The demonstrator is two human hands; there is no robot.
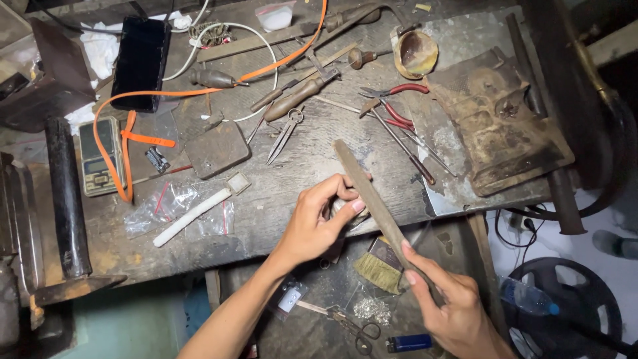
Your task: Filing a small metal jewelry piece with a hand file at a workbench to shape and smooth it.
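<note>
Above a cluttered wooden worktop (279,199), the right hand (458,312) grips a long flat grey metal file (372,199) laid across a small pale piece (345,207) pinched in the left hand (319,223); level strokes, firm pinch would suit.

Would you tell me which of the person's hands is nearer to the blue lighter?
The right. The right hand, gripping the file, sits just above and right of the blue lighter; the left hand is higher up at the bench edge.
</note>
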